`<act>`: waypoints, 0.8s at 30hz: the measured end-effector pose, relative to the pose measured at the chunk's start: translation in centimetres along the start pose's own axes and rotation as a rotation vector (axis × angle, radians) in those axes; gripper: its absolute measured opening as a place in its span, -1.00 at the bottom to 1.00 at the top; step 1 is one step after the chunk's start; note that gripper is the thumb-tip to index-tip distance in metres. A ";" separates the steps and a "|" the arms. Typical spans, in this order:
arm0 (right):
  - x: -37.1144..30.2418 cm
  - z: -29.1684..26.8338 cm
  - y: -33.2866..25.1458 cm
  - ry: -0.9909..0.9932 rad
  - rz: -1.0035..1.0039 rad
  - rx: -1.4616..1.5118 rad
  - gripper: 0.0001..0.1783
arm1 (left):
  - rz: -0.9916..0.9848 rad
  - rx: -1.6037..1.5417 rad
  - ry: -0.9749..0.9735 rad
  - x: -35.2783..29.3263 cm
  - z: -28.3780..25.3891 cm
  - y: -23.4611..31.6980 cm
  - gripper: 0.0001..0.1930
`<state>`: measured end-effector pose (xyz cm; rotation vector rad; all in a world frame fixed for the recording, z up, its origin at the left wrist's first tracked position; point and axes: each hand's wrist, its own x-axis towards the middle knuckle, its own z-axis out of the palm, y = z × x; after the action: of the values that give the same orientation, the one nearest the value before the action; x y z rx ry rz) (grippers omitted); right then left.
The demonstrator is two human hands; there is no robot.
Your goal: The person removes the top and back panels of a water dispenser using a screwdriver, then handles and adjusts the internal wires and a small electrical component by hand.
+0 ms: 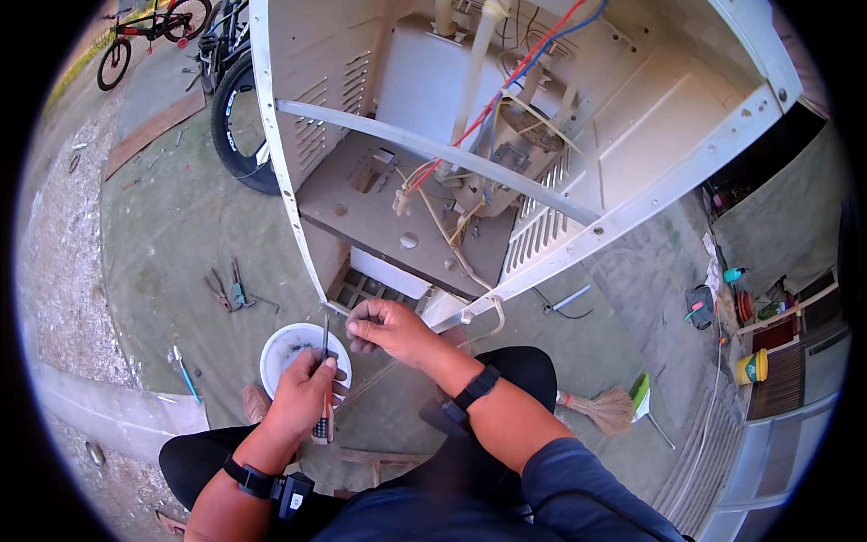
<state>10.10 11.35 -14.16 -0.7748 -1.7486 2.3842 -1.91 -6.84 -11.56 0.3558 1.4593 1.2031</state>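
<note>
My left hand (302, 393) is closed around a screwdriver (326, 336), its thin shaft pointing up and the end of its dark, red-marked handle showing below my fingers. It is held over a white bucket (282, 348) with small dark bits inside. My right hand (388, 331) is closed with fingertips pinched together beside the bucket, just in front of the lower corner of a white metal appliance cabinet (293, 212). Whatever it may hold is too small to make out. Inside the open cabinet are red and blue wires (524, 68) and a cylindrical motor-like part (524, 135).
Pliers (238, 285) and a blue-handled tool (186, 375) lie on the green floor cloth at left. Bicycles (239, 126) stand beyond. To the right are a broom (601, 411), a green-and-white dustpan (641, 397) and a yellow bucket (751, 367). A low stool (379, 457) is by my legs.
</note>
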 end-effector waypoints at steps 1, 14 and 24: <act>-0.2 0.3 -0.2 -0.010 -0.002 0.020 -0.81 | 0.011 0.000 -0.003 -0.1 0.2 0.0 -0.75; -1.9 0.5 -0.6 0.014 -0.136 0.330 -0.86 | -0.042 -0.167 -0.146 -0.9 5.1 0.7 -0.71; -2.8 0.5 -2.3 0.167 -0.161 0.082 -0.83 | -0.082 -0.359 -0.202 -5.5 7.0 1.3 -0.49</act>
<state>11.83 10.71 -10.97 -0.7662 -1.5752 2.2031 5.27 -7.34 -6.18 0.1643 1.0502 1.2939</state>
